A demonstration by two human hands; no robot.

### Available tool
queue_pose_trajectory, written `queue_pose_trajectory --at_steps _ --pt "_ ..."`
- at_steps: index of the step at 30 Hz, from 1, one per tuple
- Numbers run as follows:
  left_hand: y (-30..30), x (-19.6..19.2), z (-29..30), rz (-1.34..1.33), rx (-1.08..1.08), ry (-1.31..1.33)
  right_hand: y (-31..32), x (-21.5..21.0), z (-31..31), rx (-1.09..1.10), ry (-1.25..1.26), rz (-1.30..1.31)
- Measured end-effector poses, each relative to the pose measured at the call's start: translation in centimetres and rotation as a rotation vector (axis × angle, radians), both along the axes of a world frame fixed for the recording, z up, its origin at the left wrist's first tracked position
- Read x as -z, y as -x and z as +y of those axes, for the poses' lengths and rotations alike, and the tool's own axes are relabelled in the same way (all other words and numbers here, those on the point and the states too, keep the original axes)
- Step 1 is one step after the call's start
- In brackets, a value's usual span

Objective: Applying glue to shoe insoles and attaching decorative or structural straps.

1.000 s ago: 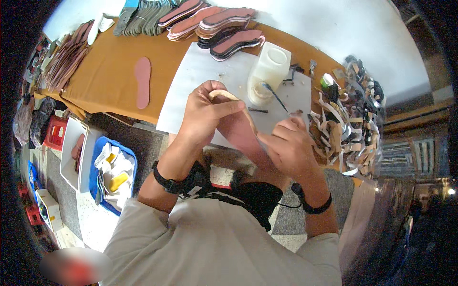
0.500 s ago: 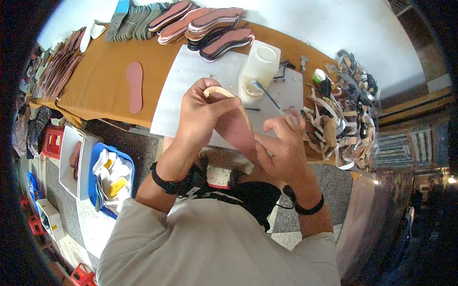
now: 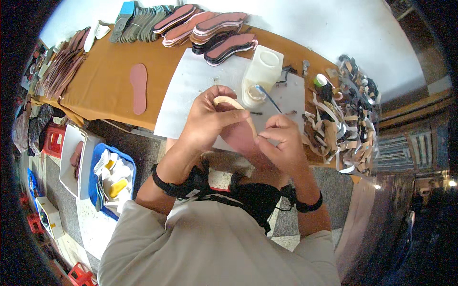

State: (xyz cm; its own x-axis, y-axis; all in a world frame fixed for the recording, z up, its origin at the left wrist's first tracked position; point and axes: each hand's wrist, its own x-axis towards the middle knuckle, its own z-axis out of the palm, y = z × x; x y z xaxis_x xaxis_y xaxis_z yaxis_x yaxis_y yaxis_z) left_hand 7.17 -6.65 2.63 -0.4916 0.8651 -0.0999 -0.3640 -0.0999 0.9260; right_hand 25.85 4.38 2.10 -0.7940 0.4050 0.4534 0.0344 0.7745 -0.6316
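A dusky pink insole (image 3: 238,136) is held up over the near edge of the white board (image 3: 183,86). A narrow beige strip (image 3: 229,101) curves round its upper end and runs down its right edge. My left hand (image 3: 206,121) is closed on the insole's upper end, thumb over the strip, fingers behind. On the right edge my right hand (image 3: 282,143) pinches the lower part of the strip between thumb and fingertips. Just beyond stands a cut-open white plastic jug (image 3: 265,64) with pale stuff inside, and a blue-tipped brush (image 3: 270,99) leans in its opening.
Another pink insole (image 3: 139,89) lies on the brown cloth (image 3: 109,62). Stacked insoles (image 3: 217,24) line the back. A tangle of strips (image 3: 334,128) fills the right end. On the floor at left are a white bin (image 3: 71,167) and a blue basket (image 3: 132,164).
Both hands and the insole have shifted slightly nearer to me. My right hand's fingers have drawn in closer together on the strip at the edge.
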Motion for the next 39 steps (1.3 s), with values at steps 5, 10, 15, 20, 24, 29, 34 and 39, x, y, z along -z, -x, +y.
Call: queue_pose_trajectory --at_steps 5,10,15,20,24,29,34,39 --pt "-0.4 0.5 -0.4 -0.022 0.03 0.008 0.7 -0.1 -0.4 -0.023 -0.059 0.021" --pt "-0.8 0.7 -0.3 0.012 0.065 0.047 1.1 -0.2 -0.5 -0.05 0.039 -0.007" --pt "-0.4 0.7 0.1 0.382 -0.017 -0.036 1.3 0.1 0.0 -0.008 0.105 -0.065" --pt "0.7 -2.8 0.4 1.388 -0.098 -0.33 0.8 0.6 0.8 0.013 0.053 -0.128" --pt "1.7 -3.0 1.5 1.508 0.419 -0.268 1.0 0.3 0.8 -0.042 0.045 -0.082" --pt "2.9 -2.4 1.3 1.269 0.635 -0.244 0.6 -0.4 0.6 -0.107 0.067 -0.029" --pt "4.1 -2.2 -0.5 1.165 0.497 -0.142 -2.0 -1.3 1.6 -0.166 0.141 -0.217" --pt "4.9 -3.2 -1.8 1.072 0.465 -0.048 -4.8 -2.2 2.7 -0.19 0.308 -0.377"
